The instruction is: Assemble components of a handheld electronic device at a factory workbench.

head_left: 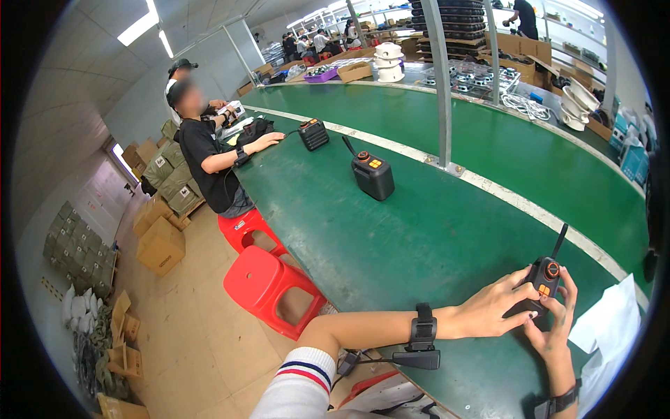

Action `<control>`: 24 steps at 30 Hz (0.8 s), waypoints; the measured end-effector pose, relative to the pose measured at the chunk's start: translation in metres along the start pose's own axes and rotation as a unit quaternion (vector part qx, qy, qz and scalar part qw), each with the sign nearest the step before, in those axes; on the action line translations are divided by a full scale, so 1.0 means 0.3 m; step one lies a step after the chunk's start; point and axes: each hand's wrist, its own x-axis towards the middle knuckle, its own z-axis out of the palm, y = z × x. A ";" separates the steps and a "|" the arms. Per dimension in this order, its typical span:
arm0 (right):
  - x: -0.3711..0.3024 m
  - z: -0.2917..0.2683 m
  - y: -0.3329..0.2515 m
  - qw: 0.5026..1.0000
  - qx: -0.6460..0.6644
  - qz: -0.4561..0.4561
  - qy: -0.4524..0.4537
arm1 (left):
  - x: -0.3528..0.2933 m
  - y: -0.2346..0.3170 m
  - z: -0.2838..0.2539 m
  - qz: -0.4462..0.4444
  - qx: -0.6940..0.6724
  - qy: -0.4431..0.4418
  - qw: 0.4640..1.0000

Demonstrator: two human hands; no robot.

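Near the table's right end, both my hands hold a black boxy radio (544, 274) with a stub antenna, an orange-ringed knob and orange buttons. My left hand (488, 307) wraps its near left side, fingers bent over the body. My right hand (555, 322) grips the right side, its thumb close to the orange buttons. The radio's lower part is partly covered by my fingers. A similar black radio (373, 176) with orange buttons and an antenna stands upright farther off on the green table (314, 202). Beyond it, another black device (313, 135) stands beside a co-worker's hand.
White sheets (608, 318) lie right of my right hand. A metal post (440, 91) rises from the table's far edge, before a green conveyor belt (509, 129). Red stools (269, 283) stand at the left edge. A co-worker (209, 150) sits at the far left end.
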 end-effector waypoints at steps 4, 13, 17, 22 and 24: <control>0.004 0.000 -0.001 1.000 0.006 -0.001 -0.007 | -0.002 0.003 0.002 0.000 0.004 0.007 1.000; 0.002 -0.006 -0.004 1.000 0.017 0.012 -0.014 | -0.002 0.000 0.005 -0.013 -0.017 0.009 1.000; -0.001 -0.009 -0.007 0.999 0.011 0.029 -0.017 | 0.002 -0.010 0.016 0.001 -0.013 0.015 1.000; 0.005 0.003 -0.031 0.997 -0.008 0.075 -0.009 | 0.002 0.004 0.001 -0.013 -0.008 0.010 1.000; 0.013 -0.003 -0.025 0.997 -0.024 0.071 -0.015 | 0.010 0.001 -0.003 -0.010 -0.014 0.004 1.000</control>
